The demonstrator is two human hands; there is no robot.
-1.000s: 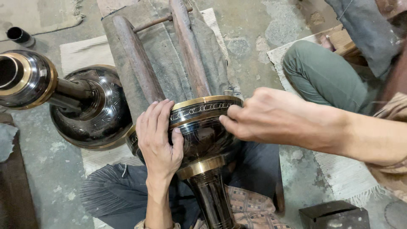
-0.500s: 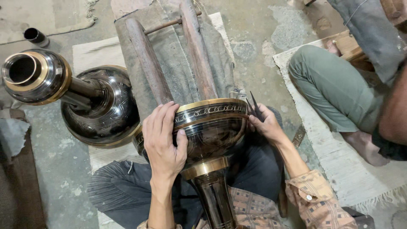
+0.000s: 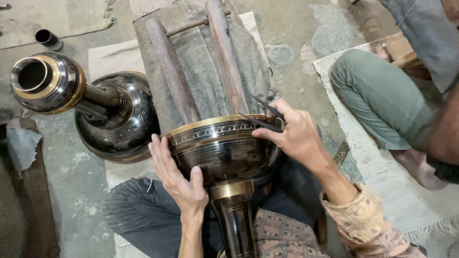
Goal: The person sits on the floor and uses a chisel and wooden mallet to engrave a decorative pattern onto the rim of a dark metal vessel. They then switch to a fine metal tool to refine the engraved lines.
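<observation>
Left hand (image 3: 178, 179) flat on vase (image 3: 222, 148); right hand (image 3: 291, 134) pinching dividers (image 3: 260, 114)

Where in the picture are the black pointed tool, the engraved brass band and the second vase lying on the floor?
Black pointed tool (image 3: 262, 120), head view, on its lower prong.
Engraved brass band (image 3: 215, 130), head view, mid-band.
Second vase (image 3: 122, 125), head view, on its round dark belly.
</observation>
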